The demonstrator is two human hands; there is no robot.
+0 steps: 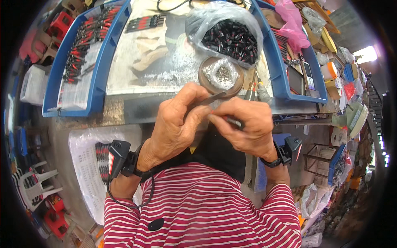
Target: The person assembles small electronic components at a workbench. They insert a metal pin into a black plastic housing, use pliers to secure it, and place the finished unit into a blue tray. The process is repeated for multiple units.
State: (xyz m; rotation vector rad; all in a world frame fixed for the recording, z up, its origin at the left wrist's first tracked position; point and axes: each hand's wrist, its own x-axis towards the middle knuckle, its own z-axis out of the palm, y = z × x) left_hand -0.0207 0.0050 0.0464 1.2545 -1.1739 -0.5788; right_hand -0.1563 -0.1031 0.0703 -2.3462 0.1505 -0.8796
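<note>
My left hand (pixel 175 124) is closed in a pinch on a dark, flat, blade-like strip (pixel 214 98), whose end juts out past the fingers toward the round dish. My right hand (pixel 250 124) grips a small black and red handle-like piece (pixel 233 122), partly covered by its fingers. The fingertips of both hands meet, or nearly so, in front of the table edge, and what lies between them is mostly hidden. Just beyond, the brown round dish (pixel 203 81) carries a clear plastic liner with small metal bits (pixel 223 73). Behind it, a clear bag (pixel 196 20) holds many small black pieces (pixel 231 39).
A blue tray (pixel 97 91) of black and red tools stands at left; another blue tray (pixel 276 76) at right holds assorted items. A row of black and red tools (pixel 144 23) lies at the back. Below left is a plastic-wrapped bundle (pixel 84 153).
</note>
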